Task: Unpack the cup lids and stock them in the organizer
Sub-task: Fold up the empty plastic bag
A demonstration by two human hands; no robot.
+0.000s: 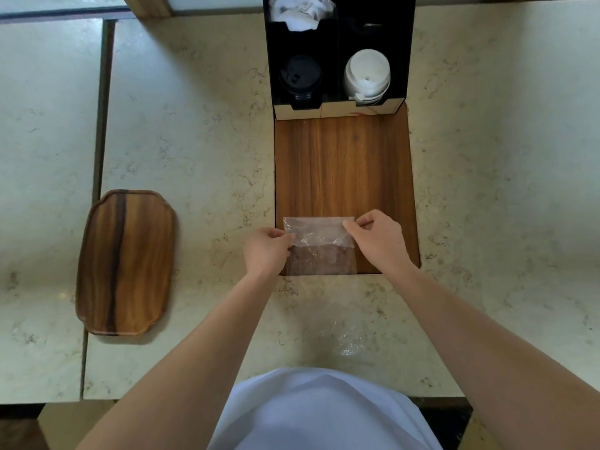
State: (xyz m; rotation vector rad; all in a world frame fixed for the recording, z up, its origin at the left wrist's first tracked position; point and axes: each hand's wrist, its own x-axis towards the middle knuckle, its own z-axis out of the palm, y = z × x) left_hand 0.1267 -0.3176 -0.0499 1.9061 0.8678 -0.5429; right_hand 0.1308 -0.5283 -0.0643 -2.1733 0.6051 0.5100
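Observation:
A clear plastic bag (319, 245) is held above the near edge of a wooden board (344, 164), its lower part trailing toward me over the counter. My left hand (264, 251) pinches its left edge and my right hand (378, 238) pinches its upper right corner. No lids show inside the bag. The black organizer (409, 60) stands at the board's far end. Its left front compartment holds a stack of black lids (300, 76), its right front one a stack of white lids (367, 74).
Crumpled white plastic (300, 11) sits in the organizer's back left compartment. A wooden tray (125, 261) lies on the marble counter (194, 141) to the left. A dark seam (104, 102) splits the counter on the left. The counter's near edge is by my body.

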